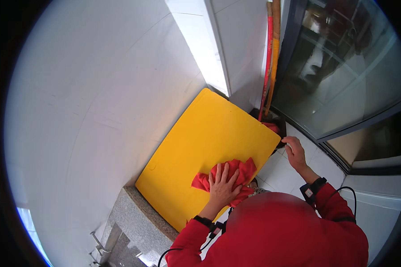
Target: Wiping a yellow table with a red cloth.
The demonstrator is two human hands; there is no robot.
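Observation:
A crumpled red cloth (245, 168) lies on a yellow tabletop (190, 140), near the edge closest to me. My left hand (222, 188) holds the cloth down against the surface, palm down with the fingers spread. Just off the tabletop's right corner, my right hand (294, 153) is in the air with bent fingers and nothing in it. Whether its fingertips touch the corner is hard to tell. The cloth hides the part of the tabletop beneath it.
A pale wall (87, 110) runs along the tabletop's left side. A granite counter (130, 213) with metal taps (98, 242) adjoins its near left edge. Red (268, 66) and orange (273, 73) poles lean behind the right corner. A framed glass door (341, 76) stands at right, over white floor tiles (277, 170).

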